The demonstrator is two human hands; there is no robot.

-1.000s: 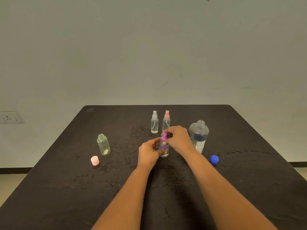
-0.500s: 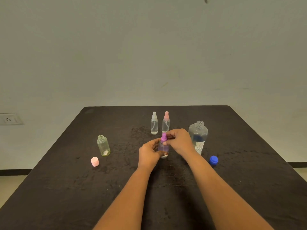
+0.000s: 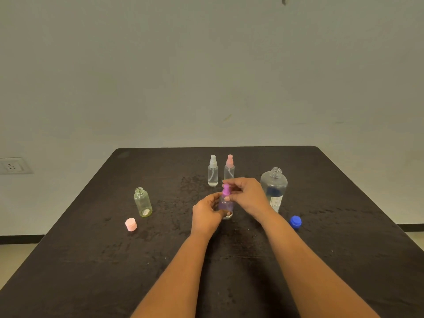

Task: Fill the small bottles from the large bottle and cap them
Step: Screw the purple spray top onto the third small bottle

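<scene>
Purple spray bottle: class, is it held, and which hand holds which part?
The left hand grips the purple spray bottle by its body; the right hand pinches its purple cap.

No text can be read. A white label (image 3: pixel 276 201) with fine print sits low on the large bottle (image 3: pixel 274 183), too small and blurred to make out. A pale label (image 3: pixel 146 211) near the base of the open small bottle (image 3: pixel 142 200) is equally illegible.

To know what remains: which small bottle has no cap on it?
The yellowish bottle at the left: its threaded neck is bare. The white-topped, pink-topped and purple-topped bottles are capped.
</scene>
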